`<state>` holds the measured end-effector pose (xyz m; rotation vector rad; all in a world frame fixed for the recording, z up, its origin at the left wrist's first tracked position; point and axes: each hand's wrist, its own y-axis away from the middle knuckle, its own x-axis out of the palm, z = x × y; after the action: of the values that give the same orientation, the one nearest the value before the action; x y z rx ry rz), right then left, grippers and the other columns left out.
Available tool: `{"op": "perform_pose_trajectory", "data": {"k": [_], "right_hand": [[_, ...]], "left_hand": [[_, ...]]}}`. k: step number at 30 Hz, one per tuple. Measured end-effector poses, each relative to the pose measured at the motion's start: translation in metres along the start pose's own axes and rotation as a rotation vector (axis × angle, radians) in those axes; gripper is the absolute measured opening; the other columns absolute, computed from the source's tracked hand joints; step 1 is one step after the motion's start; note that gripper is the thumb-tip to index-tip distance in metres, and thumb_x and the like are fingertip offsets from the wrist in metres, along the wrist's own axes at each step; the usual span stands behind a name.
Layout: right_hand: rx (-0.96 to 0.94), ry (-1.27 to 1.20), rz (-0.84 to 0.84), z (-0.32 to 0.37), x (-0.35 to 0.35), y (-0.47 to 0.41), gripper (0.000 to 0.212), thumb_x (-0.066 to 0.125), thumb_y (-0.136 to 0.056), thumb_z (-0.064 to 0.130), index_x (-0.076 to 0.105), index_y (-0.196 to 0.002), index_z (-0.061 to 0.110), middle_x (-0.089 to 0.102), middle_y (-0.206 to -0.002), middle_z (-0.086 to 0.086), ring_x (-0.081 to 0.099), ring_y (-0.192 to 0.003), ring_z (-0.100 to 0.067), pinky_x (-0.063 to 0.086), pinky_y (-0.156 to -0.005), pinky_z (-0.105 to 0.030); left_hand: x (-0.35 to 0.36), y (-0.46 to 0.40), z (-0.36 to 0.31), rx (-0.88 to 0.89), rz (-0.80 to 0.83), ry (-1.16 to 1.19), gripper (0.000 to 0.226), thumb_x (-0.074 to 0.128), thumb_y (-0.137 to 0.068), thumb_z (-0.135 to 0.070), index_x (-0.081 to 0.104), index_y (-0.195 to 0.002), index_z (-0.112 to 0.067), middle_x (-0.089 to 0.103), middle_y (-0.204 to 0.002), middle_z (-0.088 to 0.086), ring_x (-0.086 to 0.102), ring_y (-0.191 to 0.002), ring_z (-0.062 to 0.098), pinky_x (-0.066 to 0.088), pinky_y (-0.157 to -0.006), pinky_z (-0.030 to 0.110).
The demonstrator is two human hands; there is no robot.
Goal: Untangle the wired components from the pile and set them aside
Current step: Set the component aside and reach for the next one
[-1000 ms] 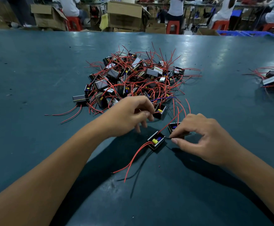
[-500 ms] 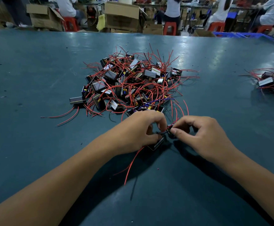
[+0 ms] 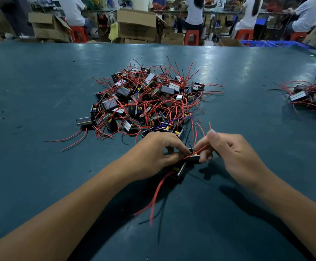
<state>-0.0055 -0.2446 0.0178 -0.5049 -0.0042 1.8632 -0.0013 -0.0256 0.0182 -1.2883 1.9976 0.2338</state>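
Two hands gripping wired components, no legible writing

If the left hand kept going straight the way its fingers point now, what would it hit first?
Most likely the right hand. The left hand points rightward across the table, its fingers on a black wired component that both hands hold, so the right hand's fingers lie directly ahead, almost touching.
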Motion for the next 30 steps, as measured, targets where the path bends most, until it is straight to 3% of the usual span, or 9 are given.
{"op": "perform_pose_trajectory", "data": {"k": [5,8,10,14,16,18,21,26,30], "right_hand": [[-0.121,0.281,0.041,0.001,-0.005,0.002,0.016,0.066,-0.088,0.04,0.07,-0.081,0.026,0.071,-0.073,0.01,0.065,-0.069,-0.005,0.045,-0.068,-0.015],[-0.137,0.326,0.095,0.0,-0.011,0.0,0.002,0.067,-0.092,0.029,0.066,-0.091,0.028,0.072,-0.076,0.011,0.066,-0.068,-0.014,0.051,-0.07,-0.031],[-0.147,0.358,0.037,-0.001,-0.015,-0.002,0.002,0.063,-0.094,0.032,0.063,-0.095,0.031,0.071,-0.076,0.011,0.064,-0.067,-0.021,0.05,-0.07,-0.038],[-0.112,0.444,-0.244,-0.004,-0.017,-0.008,0.015,0.065,-0.094,0.029,0.064,-0.079,0.026,0.061,-0.064,0.007,0.052,-0.058,-0.011,0.042,-0.058,-0.021],[-0.085,0.574,-0.248,-0.004,-0.008,-0.009,0.02,0.066,-0.091,0.034,0.064,-0.074,0.024,0.058,-0.063,0.008,0.051,-0.06,-0.01,0.045,-0.061,-0.027],[-0.033,0.738,-0.205,-0.002,0.006,-0.009,0.028,0.063,-0.086,0.051,0.066,-0.076,0.025,0.056,-0.072,0.008,0.052,-0.073,-0.013,0.045,-0.067,-0.035],[0.014,0.954,-0.167,-0.001,0.02,-0.013,0.041,0.058,-0.081,0.066,0.068,-0.082,0.026,0.052,-0.081,0.006,0.049,-0.088,-0.017,0.037,-0.073,-0.031],[0.052,0.851,-0.212,-0.004,0.02,-0.011,0.026,0.066,-0.086,0.051,0.068,-0.083,0.025,0.05,-0.078,0.009,0.049,-0.082,-0.014,0.033,-0.069,-0.029],[0.102,0.721,-0.251,-0.005,0.018,-0.009,0.015,0.072,-0.085,0.036,0.065,-0.077,0.026,0.052,-0.07,0.01,0.052,-0.069,-0.01,0.039,-0.063,-0.03]], "left_hand": [[0.002,0.001,0.001,-0.04,-0.064,-0.02,0.015,0.075,-0.086,-0.008,0.07,-0.087,-0.023,0.066,-0.087,-0.014,0.064,-0.083,0.004,0.049,-0.067,0.016],[-0.001,0.001,0.001,-0.058,-0.073,-0.016,0.019,0.072,-0.088,-0.005,0.065,-0.086,-0.023,0.066,-0.087,-0.014,0.066,-0.085,0.003,0.051,-0.067,0.016],[-0.006,0.001,0.002,-0.053,-0.065,-0.048,0.022,0.071,-0.088,-0.002,0.065,-0.086,-0.023,0.067,-0.088,-0.015,0.066,-0.085,0.003,0.05,-0.067,0.014],[-0.023,0.002,0.004,-0.064,0.029,-0.086,0.02,0.07,-0.089,0.0,0.071,-0.091,-0.02,0.069,-0.089,-0.013,0.067,-0.084,0.002,0.052,-0.073,0.016],[-0.031,0.002,0.005,-0.072,0.072,-0.09,0.019,0.069,-0.091,-0.001,0.073,-0.093,-0.02,0.071,-0.09,-0.007,0.068,-0.085,0.003,0.055,-0.077,0.022],[-0.038,0.002,0.007,-0.092,0.082,-0.085,0.021,0.068,-0.091,0.0,0.073,-0.093,-0.021,0.073,-0.092,-0.004,0.069,-0.088,0.005,0.057,-0.082,0.029],[-0.04,0.003,0.01,-0.116,0.079,-0.083,0.024,0.066,-0.091,0.002,0.074,-0.094,-0.02,0.074,-0.093,-0.002,0.07,-0.089,0.007,0.058,-0.085,0.035],[-0.038,0.004,0.009,-0.1,0.1,-0.119,0.022,0.062,-0.094,-0.002,0.074,-0.101,-0.02,0.07,-0.105,-0.005,0.066,-0.099,0.008,0.053,-0.089,0.034],[-0.038,0.005,0.007,-0.068,0.096,-0.165,0.019,0.06,-0.097,-0.011,0.073,-0.105,-0.022,0.063,-0.118,-0.012,0.059,-0.108,0.003,0.046,-0.092,0.024]]}}
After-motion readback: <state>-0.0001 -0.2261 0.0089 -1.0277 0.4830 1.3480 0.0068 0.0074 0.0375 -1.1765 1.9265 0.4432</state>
